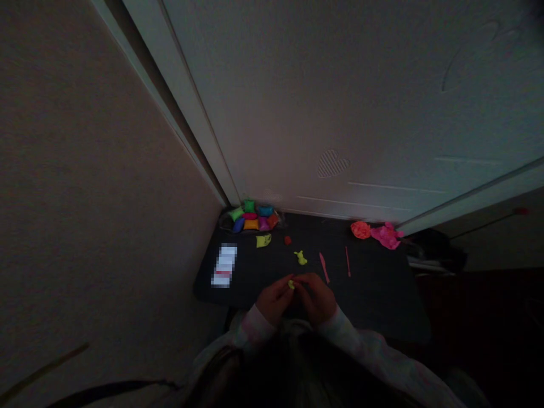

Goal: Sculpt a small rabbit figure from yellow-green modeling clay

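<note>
My left hand (273, 299) and my right hand (317, 296) meet at the near edge of a small black table (374, 294). Both are closed in a pinch on a small yellow clay piece (291, 284) held between the fingertips. A second yellow clay figure (300, 258) lies on the table just beyond my hands. Further left sits a yellow-green clay packet (263, 241), with a small red clay bit (288, 240) beside it. Two thin pink modelling tools (324, 267) lie to the right of my hands.
A pile of coloured clay packets (253, 217) sits at the table's back left corner by the wall. An orange clay lump (361, 229) and a crumpled pink wrapper (386, 234) lie at the back right. A white leaflet (224, 265) rests at the left. A white door stands behind the table.
</note>
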Demonstrator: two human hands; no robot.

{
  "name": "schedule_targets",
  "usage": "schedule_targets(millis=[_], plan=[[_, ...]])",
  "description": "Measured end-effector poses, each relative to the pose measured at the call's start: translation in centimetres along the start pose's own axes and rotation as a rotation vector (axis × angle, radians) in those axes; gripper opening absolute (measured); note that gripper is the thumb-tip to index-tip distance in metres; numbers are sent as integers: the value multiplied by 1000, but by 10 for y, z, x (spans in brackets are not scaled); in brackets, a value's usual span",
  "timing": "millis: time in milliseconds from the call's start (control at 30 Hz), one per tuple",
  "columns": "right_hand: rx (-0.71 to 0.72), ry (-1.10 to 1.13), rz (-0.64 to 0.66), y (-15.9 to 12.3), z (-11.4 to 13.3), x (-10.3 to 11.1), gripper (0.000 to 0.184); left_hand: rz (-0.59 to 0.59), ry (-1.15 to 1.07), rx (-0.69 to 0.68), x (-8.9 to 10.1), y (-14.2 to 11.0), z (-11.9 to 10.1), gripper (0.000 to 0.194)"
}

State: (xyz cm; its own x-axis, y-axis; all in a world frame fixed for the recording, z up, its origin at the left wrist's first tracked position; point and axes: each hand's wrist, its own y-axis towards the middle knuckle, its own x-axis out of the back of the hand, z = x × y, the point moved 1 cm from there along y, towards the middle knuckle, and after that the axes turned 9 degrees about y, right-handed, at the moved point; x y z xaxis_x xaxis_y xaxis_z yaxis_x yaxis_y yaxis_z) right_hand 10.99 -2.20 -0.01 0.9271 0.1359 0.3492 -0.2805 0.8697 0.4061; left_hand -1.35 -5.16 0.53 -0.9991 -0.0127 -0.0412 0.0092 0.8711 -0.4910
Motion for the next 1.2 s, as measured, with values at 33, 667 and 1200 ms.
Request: schedule_targets(millis=[33,667,1200], plan=[[-33,1,-10,0,0,0,12,0,28,-12,1,-1,-1,49],[-249,183,22,15,10,7,10,-168,-88,-10,9,3,-21,27],[-208,266,36,26,13,26,16,-90,-491,108,10,7,-27,43]])
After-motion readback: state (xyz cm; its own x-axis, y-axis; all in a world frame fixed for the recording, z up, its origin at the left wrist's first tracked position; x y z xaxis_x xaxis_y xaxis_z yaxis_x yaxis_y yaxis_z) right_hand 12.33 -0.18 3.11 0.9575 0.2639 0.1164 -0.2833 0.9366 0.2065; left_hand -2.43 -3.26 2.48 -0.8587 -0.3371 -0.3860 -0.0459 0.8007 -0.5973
